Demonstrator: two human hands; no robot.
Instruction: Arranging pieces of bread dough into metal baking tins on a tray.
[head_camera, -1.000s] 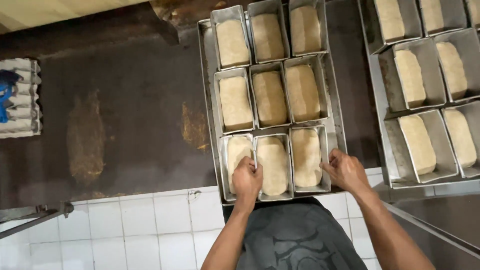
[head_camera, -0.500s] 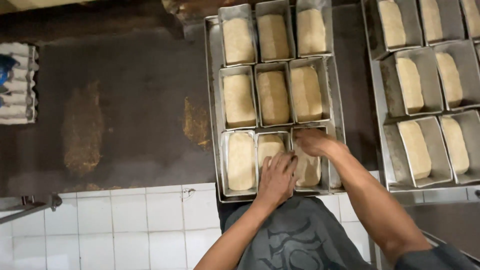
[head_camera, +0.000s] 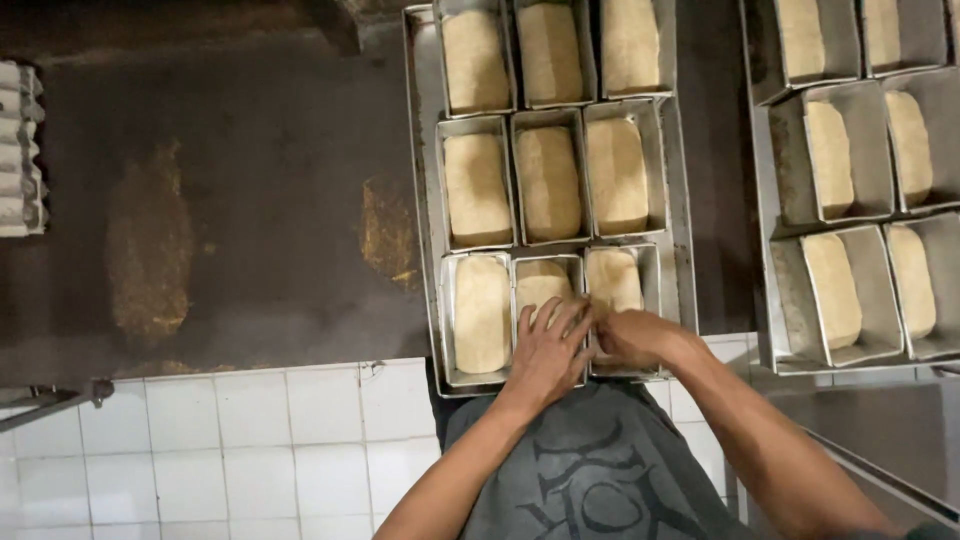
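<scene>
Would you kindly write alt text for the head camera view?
Seen from above, a left hand and right hand press on dough in the near loaf tins of a nine-tin metal tray. A second tray sits right.

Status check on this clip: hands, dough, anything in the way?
Left hand flat on the dough in the middle front loaf tin. Right hand beside it, over the right front tin. Both on one metal tray. Nothing blocking.

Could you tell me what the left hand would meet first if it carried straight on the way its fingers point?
Probably the dough in the near middle tin: the left hand already lies over that tin, its fingers pointing away along the loaf.
</scene>
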